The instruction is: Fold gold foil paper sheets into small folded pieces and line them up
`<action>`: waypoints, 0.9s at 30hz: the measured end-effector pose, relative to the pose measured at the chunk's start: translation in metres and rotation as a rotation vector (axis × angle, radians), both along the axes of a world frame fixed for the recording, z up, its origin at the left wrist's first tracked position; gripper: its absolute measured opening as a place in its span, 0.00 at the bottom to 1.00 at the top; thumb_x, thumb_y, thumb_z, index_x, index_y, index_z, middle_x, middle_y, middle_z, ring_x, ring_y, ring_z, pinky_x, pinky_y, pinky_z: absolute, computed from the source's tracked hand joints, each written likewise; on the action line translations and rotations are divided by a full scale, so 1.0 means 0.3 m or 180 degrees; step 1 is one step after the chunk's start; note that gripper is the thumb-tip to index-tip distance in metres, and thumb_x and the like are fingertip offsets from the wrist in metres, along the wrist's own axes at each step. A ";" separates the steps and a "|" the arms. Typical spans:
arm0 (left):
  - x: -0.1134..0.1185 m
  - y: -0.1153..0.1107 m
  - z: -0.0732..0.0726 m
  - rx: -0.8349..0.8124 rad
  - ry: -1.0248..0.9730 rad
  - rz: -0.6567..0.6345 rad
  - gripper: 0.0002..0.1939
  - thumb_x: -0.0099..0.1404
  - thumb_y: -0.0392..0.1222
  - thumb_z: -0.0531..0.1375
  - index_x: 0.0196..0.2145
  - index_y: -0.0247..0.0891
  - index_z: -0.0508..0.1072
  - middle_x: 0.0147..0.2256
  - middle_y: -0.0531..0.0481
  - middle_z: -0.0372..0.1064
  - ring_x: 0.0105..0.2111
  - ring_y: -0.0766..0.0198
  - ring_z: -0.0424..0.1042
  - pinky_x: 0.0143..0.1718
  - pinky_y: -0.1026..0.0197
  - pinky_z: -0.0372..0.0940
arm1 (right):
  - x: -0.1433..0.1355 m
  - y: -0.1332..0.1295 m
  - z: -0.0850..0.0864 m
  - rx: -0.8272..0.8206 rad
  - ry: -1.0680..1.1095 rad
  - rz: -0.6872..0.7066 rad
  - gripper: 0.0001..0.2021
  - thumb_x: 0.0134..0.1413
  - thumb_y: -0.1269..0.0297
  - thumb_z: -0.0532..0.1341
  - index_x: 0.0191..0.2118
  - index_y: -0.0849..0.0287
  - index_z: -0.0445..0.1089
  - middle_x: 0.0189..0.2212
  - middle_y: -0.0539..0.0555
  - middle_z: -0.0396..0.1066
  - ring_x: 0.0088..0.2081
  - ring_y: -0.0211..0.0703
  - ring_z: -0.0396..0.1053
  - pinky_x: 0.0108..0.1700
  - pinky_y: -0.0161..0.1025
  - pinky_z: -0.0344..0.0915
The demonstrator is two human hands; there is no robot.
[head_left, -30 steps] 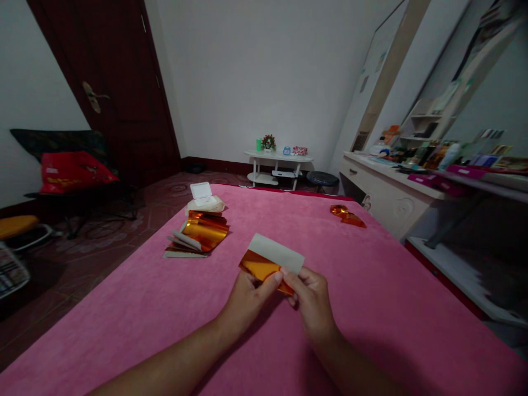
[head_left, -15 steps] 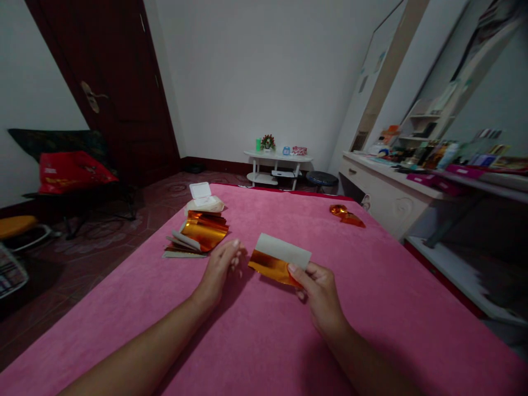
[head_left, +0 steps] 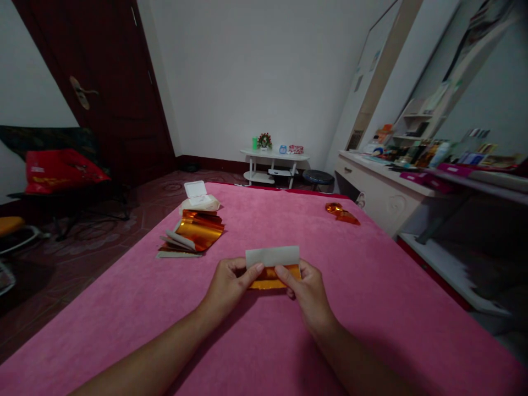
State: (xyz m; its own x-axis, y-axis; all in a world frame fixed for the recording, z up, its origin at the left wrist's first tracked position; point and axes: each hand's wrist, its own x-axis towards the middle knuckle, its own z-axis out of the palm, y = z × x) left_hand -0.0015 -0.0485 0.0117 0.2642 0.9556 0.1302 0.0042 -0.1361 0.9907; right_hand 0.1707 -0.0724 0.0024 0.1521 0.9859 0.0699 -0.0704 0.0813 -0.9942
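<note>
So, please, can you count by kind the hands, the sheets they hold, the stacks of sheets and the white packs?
Hands: 2 (left hand, right hand)
Held sheet: 1
Stack: 1
White pack: 1
Total: 5

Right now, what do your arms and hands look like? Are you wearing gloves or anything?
No gloves: my left hand and right hand are bare. No sleeve, watch or bracelet shows on either arm. I see no rings, but some fingers are hidden.

held sheet (head_left: 273,256): centre | sheet pile (head_left: 201,231): left | packet (head_left: 205,204): behind pile | scraps (head_left: 347,217): right
</note>
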 end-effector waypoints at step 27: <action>-0.080 0.047 0.018 0.2341 0.0423 0.0252 0.07 0.60 0.33 0.60 0.30 0.39 0.79 0.36 0.45 0.72 0.36 0.61 0.71 0.37 0.60 0.67 | 0.068 0.018 0.026 0.1408 -0.0793 -0.0162 0.12 0.45 0.78 0.57 0.22 0.55 0.73 0.36 0.53 0.72 0.40 0.44 0.70 0.42 0.39 0.65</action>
